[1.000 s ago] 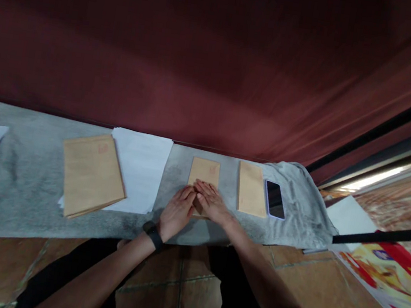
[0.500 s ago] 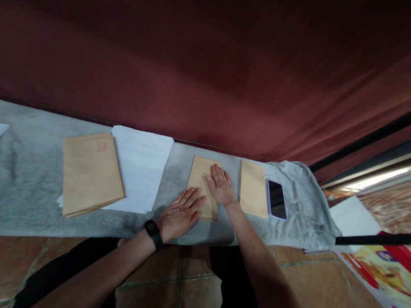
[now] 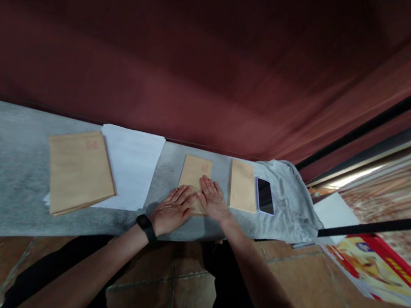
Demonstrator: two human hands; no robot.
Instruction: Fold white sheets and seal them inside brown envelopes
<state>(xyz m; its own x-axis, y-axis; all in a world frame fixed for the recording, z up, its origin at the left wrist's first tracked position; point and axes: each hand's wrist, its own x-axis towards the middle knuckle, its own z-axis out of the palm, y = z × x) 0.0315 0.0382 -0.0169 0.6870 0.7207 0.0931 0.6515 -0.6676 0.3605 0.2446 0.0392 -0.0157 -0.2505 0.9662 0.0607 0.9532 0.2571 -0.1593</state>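
Resting palm-down with fingers nearly straight, the left hand (image 3: pixel 174 211) and the right hand (image 3: pixel 214 201) are laid over the near half of a brown envelope (image 3: pixel 191 171); nothing is seen gripped. Compared with half a second ago, the right hand is placed lower, so the red print (image 3: pixel 205 166) at the far end is uncovered; the paper is apparently being pressed flat. The matte, rectangular envelope is set on soft-looking grey cloth (image 3: pixel 17 172), between smooth white sheets (image 3: pixel 132 163) and a second brown envelope (image 3: pixel 243 185).

To my right I see a slim, black-screened rectangular phone (image 3: pixel 265 196) and red-and-yellow printed packaging (image 3: pixel 377 267); a dark maroon backdrop (image 3: pixel 142 83) rises before me, brown floor tiles (image 3: pixel 294 285) below.
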